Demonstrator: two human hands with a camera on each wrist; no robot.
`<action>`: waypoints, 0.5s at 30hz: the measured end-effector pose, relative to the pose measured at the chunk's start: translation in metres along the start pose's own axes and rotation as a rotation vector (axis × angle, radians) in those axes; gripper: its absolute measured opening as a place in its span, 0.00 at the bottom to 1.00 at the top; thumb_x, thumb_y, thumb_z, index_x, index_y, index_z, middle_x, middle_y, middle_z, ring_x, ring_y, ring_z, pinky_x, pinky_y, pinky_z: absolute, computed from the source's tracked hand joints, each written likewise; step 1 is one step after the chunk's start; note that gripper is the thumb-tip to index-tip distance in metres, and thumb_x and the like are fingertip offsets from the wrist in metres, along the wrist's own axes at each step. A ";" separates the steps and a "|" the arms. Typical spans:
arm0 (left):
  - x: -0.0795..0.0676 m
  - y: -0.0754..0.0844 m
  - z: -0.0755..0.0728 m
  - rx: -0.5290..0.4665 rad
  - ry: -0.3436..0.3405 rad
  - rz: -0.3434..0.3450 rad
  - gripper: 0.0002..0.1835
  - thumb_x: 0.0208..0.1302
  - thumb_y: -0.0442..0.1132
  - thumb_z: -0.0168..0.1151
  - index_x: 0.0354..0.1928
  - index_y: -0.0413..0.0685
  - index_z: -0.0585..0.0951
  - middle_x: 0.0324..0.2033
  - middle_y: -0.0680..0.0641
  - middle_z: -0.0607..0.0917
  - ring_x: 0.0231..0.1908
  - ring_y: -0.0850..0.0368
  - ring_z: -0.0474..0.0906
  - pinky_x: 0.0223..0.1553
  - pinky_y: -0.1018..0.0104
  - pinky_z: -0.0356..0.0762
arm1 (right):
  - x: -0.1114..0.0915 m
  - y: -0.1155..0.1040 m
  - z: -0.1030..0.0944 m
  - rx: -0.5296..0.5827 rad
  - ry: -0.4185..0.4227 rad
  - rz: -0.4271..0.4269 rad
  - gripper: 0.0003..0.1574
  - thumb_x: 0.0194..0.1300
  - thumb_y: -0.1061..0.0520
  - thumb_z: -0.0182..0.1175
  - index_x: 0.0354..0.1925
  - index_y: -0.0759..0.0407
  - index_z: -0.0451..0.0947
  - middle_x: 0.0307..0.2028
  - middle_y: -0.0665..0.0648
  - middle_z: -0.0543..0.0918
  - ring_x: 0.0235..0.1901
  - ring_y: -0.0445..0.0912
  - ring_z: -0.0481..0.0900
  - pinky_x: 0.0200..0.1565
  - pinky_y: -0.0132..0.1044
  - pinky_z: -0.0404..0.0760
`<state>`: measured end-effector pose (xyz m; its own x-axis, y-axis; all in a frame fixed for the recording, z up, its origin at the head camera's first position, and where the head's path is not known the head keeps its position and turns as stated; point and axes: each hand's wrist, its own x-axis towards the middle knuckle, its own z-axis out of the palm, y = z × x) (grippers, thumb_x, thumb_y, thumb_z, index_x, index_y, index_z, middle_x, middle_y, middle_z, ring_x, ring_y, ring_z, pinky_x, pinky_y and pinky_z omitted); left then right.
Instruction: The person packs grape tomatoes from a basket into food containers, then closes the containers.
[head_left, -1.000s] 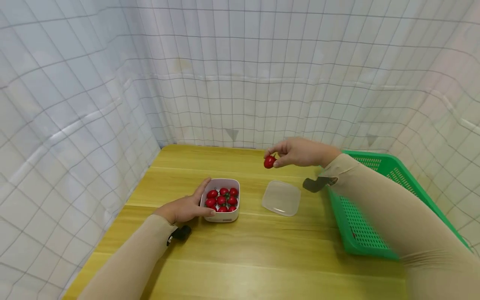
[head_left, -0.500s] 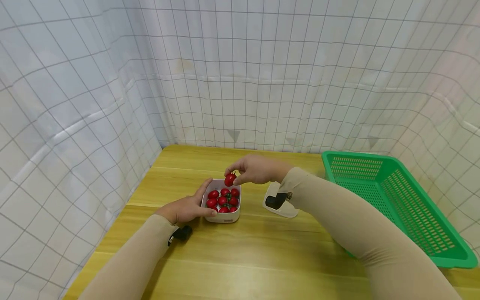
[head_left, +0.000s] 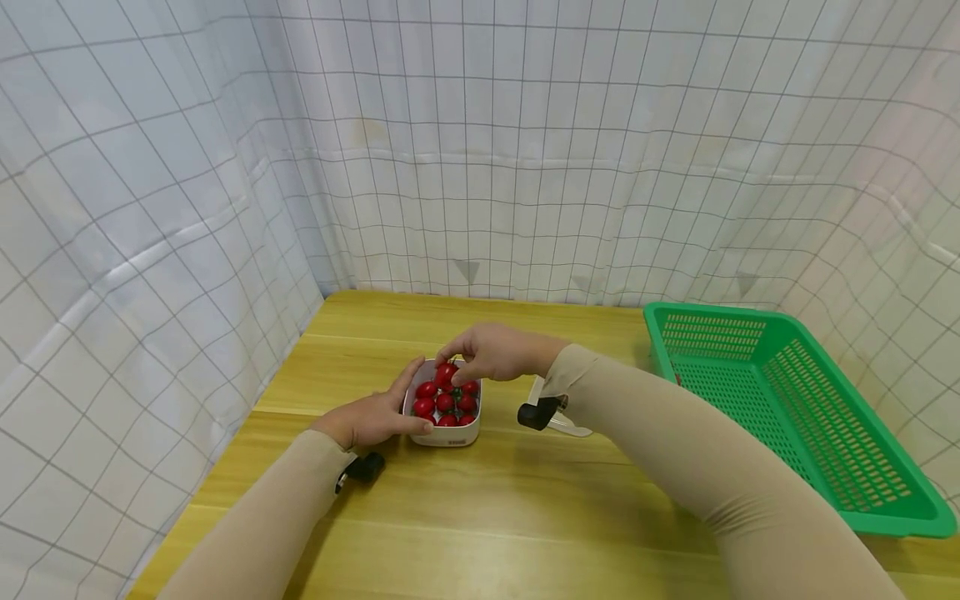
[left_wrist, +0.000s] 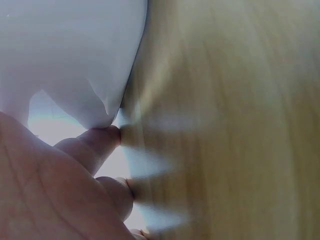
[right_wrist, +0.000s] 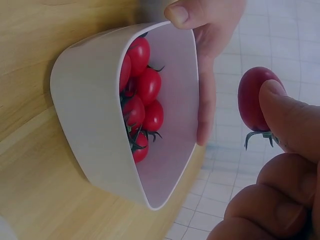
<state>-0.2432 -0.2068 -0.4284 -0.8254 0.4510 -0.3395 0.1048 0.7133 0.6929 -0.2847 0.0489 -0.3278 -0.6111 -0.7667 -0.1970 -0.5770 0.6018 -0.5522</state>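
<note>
The right hand [head_left: 501, 352], pinching a tomato [right_wrist: 252, 100], has lowered over the box [head_left: 438, 436] the left hand [head_left: 371, 418] grips.

You hold an oval, green-stemmed red tomato [right_wrist: 251, 96] over an upright white, round-cornered plastic box [right_wrist: 95, 110] of red tomatoes [right_wrist: 148, 86].

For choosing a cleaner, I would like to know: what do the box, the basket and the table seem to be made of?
Box: probably smooth, satin plastic, given its thin rim and rounded corners.
Basket: likely moulded plastic, slightly shiny, with regular slots.
Table: wood or wood-look laminate; grain shows, with a soft sheen.
</note>
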 end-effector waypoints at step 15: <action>-0.001 0.000 -0.001 0.023 0.002 -0.004 0.65 0.63 0.69 0.65 0.84 0.69 0.27 0.82 0.31 0.53 0.78 0.24 0.55 0.74 0.24 0.54 | 0.003 -0.006 0.002 -0.004 -0.055 -0.040 0.26 0.75 0.53 0.65 0.69 0.50 0.81 0.61 0.50 0.85 0.48 0.42 0.80 0.49 0.34 0.81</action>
<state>-0.2428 -0.2073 -0.4274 -0.8270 0.4472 -0.3407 0.1143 0.7271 0.6769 -0.2817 0.0429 -0.3271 -0.5570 -0.8011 -0.2192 -0.6027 0.5715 -0.5570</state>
